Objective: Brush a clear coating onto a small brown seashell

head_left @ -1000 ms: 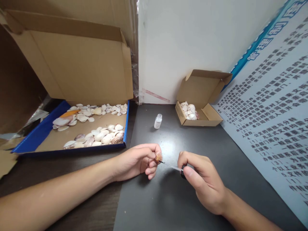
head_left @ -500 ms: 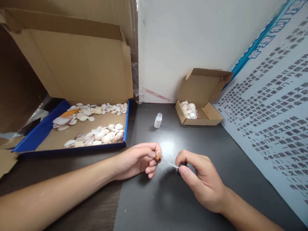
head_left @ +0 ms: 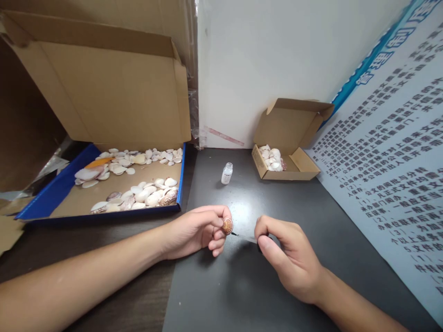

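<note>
Between the thumb and fingers of my left hand (head_left: 202,230) is a small brown patterned seashell (head_left: 227,226) with a pale rim. My right hand (head_left: 289,258) pinches the black cap of a thin brush (head_left: 246,238), whose clear stem points left. Its dark tip is at the lower right edge of the shell; whether it touches I cannot tell. Behind my hands a small clear glass bottle (head_left: 227,174) with a white label stands upright and uncapped on the dark table mat (head_left: 207,290).
At left lies an open blue-edged cardboard box (head_left: 78,203) with many seashells in two groups. A smaller open cardboard box (head_left: 294,175) with white shells stands at back right. A printed board (head_left: 391,184) leans along the right side, and a white panel (head_left: 263,60) rises behind.
The brush tip has moved from the shell's front to its lower right edge, and its dark end now shows. My right hand has shifted slightly; my left hand keeps its hold.
</note>
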Demonstrator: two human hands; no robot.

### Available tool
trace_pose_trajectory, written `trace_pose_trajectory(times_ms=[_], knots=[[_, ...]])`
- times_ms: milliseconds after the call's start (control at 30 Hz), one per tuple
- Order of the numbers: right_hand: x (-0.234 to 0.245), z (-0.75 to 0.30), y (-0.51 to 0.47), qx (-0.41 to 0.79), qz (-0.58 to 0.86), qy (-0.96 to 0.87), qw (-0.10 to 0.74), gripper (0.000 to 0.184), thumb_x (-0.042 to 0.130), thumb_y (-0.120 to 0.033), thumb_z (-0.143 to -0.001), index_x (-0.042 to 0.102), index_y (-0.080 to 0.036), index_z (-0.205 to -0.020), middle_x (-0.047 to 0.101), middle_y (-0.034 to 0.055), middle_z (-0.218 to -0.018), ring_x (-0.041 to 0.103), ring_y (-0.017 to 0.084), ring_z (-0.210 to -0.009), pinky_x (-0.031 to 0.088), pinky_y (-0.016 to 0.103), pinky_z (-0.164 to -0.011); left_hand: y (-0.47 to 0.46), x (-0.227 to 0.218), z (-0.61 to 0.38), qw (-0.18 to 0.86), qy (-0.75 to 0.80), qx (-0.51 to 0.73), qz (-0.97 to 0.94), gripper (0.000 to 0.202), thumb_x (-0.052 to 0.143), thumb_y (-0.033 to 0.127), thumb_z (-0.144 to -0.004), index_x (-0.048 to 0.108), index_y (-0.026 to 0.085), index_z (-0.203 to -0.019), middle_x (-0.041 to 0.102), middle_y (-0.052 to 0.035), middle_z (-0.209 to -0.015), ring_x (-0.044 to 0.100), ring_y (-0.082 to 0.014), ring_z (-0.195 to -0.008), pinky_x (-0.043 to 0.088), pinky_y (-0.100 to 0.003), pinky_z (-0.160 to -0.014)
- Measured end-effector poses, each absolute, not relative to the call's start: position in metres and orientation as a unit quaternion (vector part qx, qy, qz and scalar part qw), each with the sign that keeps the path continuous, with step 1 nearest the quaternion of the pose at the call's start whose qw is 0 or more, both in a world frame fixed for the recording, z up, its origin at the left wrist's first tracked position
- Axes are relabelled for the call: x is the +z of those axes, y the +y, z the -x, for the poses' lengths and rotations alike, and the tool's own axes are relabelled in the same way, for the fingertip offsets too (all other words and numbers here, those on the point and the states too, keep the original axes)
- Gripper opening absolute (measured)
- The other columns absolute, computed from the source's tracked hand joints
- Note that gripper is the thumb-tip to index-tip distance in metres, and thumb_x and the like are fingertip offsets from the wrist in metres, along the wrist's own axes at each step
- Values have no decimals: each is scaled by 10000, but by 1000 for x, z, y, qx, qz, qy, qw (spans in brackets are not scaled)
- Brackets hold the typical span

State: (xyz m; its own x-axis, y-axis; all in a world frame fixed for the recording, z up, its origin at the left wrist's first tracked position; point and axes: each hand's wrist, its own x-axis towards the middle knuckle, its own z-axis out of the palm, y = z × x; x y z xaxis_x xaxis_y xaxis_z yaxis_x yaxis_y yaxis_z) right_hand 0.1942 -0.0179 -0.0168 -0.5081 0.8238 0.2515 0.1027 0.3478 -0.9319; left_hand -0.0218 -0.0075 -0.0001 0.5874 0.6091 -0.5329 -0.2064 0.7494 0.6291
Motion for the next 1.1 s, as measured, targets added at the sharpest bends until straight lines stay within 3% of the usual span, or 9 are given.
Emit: trace_pose_trajectory(times_ms=[133, 333, 600, 1100], knots=[[-16, -195, -18, 479, 306, -730, 378, 211, 452, -245, -947, 452, -201, -741, 413, -55, -584, 381, 90, -499, 299, 224, -492, -7, 0, 22, 853, 385, 240, -260, 52, 511, 139, -798, 551, 144, -765, 453, 24, -586, 436, -89, -492, 433, -248, -566], [-19, -195, -17, 482, 333, -719, 373, 311, 434, -304, -982, 405, -206, -688, 383, -51, -566, 355, 98, -495, 285, 234, -484, -7, 0, 22, 852, 384, 239, -263, 56, 510, 141, -792, 548, 141, -750, 453, 24, -594, 434, -88, -492, 431, -245, -562], [-20, -196, -18, 536, 313, -714, 324, 302, 428, -419, -1004, 478, -197, -807, 489, -37, -604, 410, 104, -522, 314, 240, -514, -7, -1, 22, 852, 383, 242, -263, 62, 500, 127, -800, 539, 143, -755, 453, 23, -589, 443, -86, -491, 438, -244, -561], [-21, -194, -18, 563, 304, -704, 309, 500, 325, -494, -1038, 469, -181, -674, 485, -29, -546, 404, 85, -476, 306, 223, -501, -7, -3, 22, 853, 382, 245, -257, 57, 506, 125, -806, 536, 145, -762, 460, 25, -586, 449, -85, -488, 443, -243, -555]])
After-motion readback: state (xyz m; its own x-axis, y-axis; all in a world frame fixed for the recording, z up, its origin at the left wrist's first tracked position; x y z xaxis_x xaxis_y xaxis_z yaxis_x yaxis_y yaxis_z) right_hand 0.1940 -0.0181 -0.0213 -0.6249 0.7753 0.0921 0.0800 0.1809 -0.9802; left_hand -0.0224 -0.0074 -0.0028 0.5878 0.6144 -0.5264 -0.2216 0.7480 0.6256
